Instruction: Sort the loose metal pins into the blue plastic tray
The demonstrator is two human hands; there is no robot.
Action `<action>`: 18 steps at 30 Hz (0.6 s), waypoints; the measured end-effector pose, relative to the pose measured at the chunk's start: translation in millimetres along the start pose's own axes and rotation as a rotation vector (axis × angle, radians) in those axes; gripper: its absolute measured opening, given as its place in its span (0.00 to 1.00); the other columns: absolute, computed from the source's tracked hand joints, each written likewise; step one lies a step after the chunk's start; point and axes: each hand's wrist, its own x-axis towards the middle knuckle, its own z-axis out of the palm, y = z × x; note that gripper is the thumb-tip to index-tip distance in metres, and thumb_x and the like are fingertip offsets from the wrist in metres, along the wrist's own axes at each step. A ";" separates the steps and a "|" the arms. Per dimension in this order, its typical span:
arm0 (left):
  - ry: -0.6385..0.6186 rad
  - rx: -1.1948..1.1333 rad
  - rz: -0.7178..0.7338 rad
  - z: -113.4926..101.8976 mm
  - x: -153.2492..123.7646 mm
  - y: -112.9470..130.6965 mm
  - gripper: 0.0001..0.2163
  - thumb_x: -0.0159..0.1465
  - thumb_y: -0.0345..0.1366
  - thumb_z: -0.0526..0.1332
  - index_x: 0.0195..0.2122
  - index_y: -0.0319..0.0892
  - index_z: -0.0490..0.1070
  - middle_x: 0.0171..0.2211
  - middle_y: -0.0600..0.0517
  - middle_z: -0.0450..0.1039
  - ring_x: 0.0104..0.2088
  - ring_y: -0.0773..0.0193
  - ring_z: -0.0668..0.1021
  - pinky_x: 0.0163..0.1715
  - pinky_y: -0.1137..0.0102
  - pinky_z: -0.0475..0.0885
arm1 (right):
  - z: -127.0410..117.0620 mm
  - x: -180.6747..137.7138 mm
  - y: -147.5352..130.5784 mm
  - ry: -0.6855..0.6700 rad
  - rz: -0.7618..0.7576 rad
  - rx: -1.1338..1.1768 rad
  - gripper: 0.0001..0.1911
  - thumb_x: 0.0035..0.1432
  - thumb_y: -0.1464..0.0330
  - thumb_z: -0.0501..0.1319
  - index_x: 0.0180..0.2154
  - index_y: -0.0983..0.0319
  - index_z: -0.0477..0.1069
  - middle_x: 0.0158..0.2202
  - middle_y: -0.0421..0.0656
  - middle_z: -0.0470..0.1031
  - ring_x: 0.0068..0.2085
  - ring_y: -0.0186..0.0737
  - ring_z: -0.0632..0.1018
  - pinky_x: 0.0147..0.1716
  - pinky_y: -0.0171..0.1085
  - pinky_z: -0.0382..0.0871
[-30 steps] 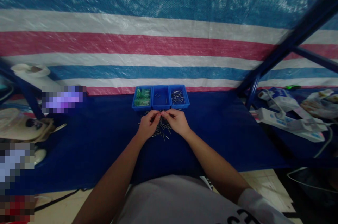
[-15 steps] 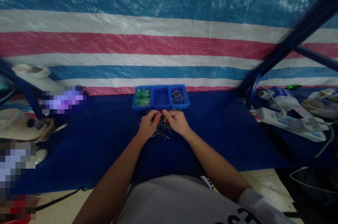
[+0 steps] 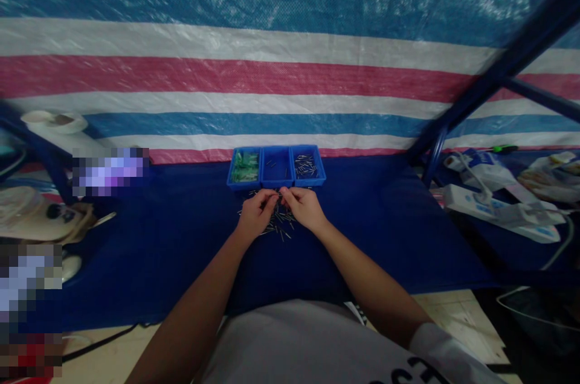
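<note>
Fingertips (image 3: 284, 191) of left hand (image 3: 254, 214) and right hand (image 3: 307, 208) have parted slightly; grip closure and contents unclear.

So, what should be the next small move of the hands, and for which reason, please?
Perhaps ease the right hand slightly away from the left hand. They are close together over the loose, thin, metallic-looking pieces, just in front of the blue bins, and I cannot tell what, if anything, is pinched between them.
</note>
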 end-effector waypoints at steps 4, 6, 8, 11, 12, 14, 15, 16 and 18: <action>0.056 0.069 -0.003 -1.5 1.3 -1.1 0.11 0.66 0.41 0.53 0.36 0.40 0.71 0.22 0.57 0.69 0.21 0.71 0.70 0.24 0.76 0.63 | 2.4 -1.8 -1.5 0.028 -0.054 0.026 0.12 0.59 0.61 0.58 0.31 0.62 0.74 0.25 0.39 0.73 0.26 0.33 0.71 0.26 0.31 0.63; 0.061 0.092 -0.003 -1.7 2.1 -1.9 0.11 0.66 0.41 0.53 0.35 0.40 0.71 0.23 0.56 0.70 0.22 0.71 0.70 0.25 0.76 0.63 | 2.8 -1.8 -1.7 0.038 -0.063 0.055 0.09 0.58 0.64 0.59 0.35 0.62 0.74 0.29 0.40 0.75 0.28 0.34 0.73 0.28 0.32 0.65; 0.057 0.115 -0.003 -1.5 2.6 -2.7 0.12 0.66 0.41 0.53 0.34 0.40 0.71 0.23 0.56 0.70 0.22 0.70 0.71 0.25 0.75 0.63 | 2.8 -1.5 -1.5 0.037 -0.071 0.055 0.07 0.57 0.66 0.60 0.35 0.62 0.74 0.30 0.41 0.76 0.29 0.34 0.74 0.29 0.32 0.66; 0.044 0.167 0.006 -0.9 2.5 -3.7 0.15 0.66 0.41 0.52 0.27 0.40 0.70 0.20 0.56 0.68 0.21 0.70 0.70 0.25 0.74 0.62 | 2.6 -1.1 -0.6 0.016 -0.080 0.032 0.06 0.57 0.66 0.61 0.34 0.61 0.75 0.30 0.41 0.77 0.29 0.34 0.74 0.29 0.33 0.66; 0.041 0.177 0.006 -0.7 2.2 -4.0 0.16 0.66 0.41 0.51 0.24 0.40 0.68 0.19 0.56 0.66 0.21 0.70 0.69 0.24 0.74 0.61 | 2.6 -1.1 -0.4 0.003 -0.081 0.030 0.06 0.57 0.66 0.61 0.35 0.61 0.75 0.30 0.41 0.77 0.29 0.34 0.74 0.29 0.33 0.66; 0.038 0.169 -0.001 -0.6 1.5 -4.3 0.17 0.66 0.41 0.51 0.22 0.40 0.66 0.17 0.57 0.64 0.19 0.71 0.68 0.23 0.74 0.60 | 2.7 -1.2 -0.6 -0.026 -0.077 0.043 0.06 0.56 0.66 0.61 0.35 0.61 0.75 0.30 0.41 0.77 0.29 0.34 0.74 0.29 0.33 0.66; 0.038 0.154 -0.009 -0.7 1.2 -4.2 0.18 0.66 0.41 0.51 0.21 0.40 0.65 0.17 0.57 0.64 0.19 0.71 0.67 0.22 0.74 0.60 | 2.7 -1.4 -1.1 -0.038 -0.073 0.054 0.06 0.56 0.66 0.61 0.35 0.62 0.75 0.31 0.41 0.77 0.29 0.34 0.74 0.29 0.33 0.66; 0.035 0.139 -0.019 -0.9 1.0 -3.9 0.18 0.66 0.42 0.51 0.21 0.40 0.65 0.16 0.57 0.63 0.19 0.71 0.67 0.22 0.74 0.59 | 2.7 -1.5 -1.7 -0.045 -0.068 0.062 0.06 0.56 0.66 0.61 0.34 0.62 0.75 0.31 0.41 0.77 0.29 0.34 0.74 0.29 0.33 0.67; 0.036 0.116 -0.026 -1.6 0.7 -2.7 0.18 0.66 0.42 0.50 0.21 0.40 0.66 0.16 0.57 0.63 0.19 0.71 0.67 0.21 0.74 0.60 | 2.5 -1.8 -3.2 -0.046 -0.055 0.063 0.06 0.56 0.67 0.61 0.33 0.62 0.74 0.30 0.41 0.77 0.29 0.34 0.74 0.29 0.33 0.66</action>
